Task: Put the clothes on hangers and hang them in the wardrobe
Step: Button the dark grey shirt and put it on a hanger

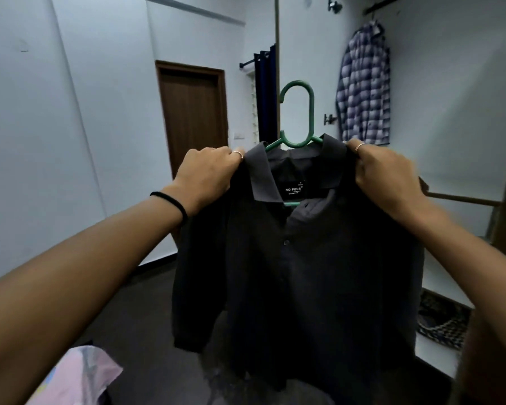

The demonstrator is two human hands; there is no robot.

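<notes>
A dark grey collared shirt (298, 273) hangs in front of me on a green plastic hanger (300, 112), whose hook sticks up above the collar. My left hand (208, 173) grips the shirt's left shoulder beside the collar. My right hand (383, 176) grips the right shoulder the same way. Both hold the shirt up at chest height, its front facing me and its label showing inside the neck. A checked blue-and-white shirt (362, 92) hangs from a rail (383, 2) inside the open wardrobe at upper right.
A brown door (193, 118) stands shut in the far wall. Dark curtains (265, 95) hang beside it. A pink garment (76, 378) lies at lower left. A woven basket (441, 323) sits on the wardrobe's lower shelf at right, under a wooden bar (462, 198).
</notes>
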